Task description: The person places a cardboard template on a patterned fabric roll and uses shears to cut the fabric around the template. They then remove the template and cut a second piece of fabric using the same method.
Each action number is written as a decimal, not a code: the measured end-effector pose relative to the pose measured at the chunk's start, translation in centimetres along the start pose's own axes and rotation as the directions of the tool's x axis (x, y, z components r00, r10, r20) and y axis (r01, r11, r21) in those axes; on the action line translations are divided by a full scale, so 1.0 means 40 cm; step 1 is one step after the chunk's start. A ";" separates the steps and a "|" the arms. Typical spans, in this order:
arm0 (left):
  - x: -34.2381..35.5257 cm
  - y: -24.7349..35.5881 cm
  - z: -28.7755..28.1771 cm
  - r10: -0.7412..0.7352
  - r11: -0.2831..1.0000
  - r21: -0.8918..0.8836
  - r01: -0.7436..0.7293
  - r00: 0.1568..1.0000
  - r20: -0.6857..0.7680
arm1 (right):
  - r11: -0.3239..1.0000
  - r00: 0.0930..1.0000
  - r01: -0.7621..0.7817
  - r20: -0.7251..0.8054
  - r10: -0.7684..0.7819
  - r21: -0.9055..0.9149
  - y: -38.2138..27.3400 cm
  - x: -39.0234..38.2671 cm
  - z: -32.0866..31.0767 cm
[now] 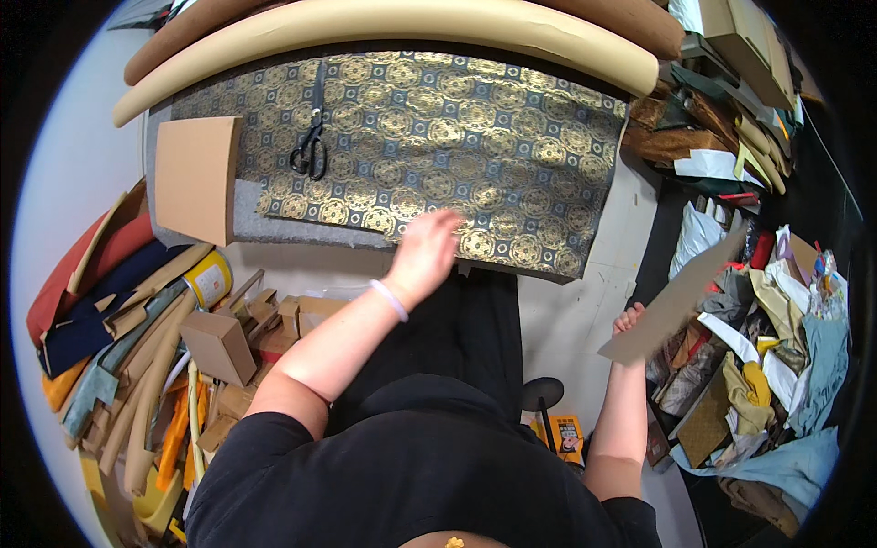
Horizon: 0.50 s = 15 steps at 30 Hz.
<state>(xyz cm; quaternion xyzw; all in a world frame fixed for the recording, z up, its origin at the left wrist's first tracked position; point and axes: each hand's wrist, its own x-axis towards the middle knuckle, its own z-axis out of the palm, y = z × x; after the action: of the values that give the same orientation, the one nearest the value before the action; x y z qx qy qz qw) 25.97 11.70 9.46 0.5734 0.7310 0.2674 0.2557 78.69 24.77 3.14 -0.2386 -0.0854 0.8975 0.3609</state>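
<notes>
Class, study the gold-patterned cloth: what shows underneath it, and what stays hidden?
Grey material sticks out from under the gold-patterned cloth at its near-left edge. Anything beneath the rest is covered.

Glossy gold-patterned cloth, matt card-like sheet, smooth plastic-looking scissor handles.

There are two hands: one left hand and one right hand. One stiff greyish sheet, one gold-and-dark patterned cloth and one pair of black scissors make one of each kind. One pale bracelet, one tan panel and one yellow cylinder are likewise single. Cardboard boxes number at least two. There is one cream roll; brown rolling shows in two places, and whether that is one roll or two cannot be told. Piled rolls number several and fabric scraps many, both overlapping too much for exact counting.
</notes>
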 end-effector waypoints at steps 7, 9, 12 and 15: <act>-0.132 -0.157 0.021 -0.099 0.926 0.376 0.035 0.983 0.152 | 0.948 0.992 0.116 0.007 -0.123 0.297 0.123 0.017 -0.077; -0.146 -0.155 0.043 -0.096 0.929 0.366 0.055 0.991 0.094 | 0.962 0.992 0.121 0.010 -0.128 0.244 0.153 0.045 -0.024; -0.150 -0.155 0.063 -0.113 0.923 0.376 0.083 0.992 0.059 | 0.962 0.996 0.079 0.008 -0.085 0.262 0.189 0.073 0.044; -0.154 -0.163 0.072 -0.118 0.918 0.386 0.087 0.991 0.057 | 0.961 0.999 0.025 0.022 -0.033 0.275 0.209 0.098 0.076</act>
<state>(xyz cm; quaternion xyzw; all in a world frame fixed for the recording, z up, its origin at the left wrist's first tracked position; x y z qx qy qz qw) 24.66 4.69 3.34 0.5833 0.7875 0.0832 0.1810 69.67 21.46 1.61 -0.1729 0.0317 0.8984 0.4025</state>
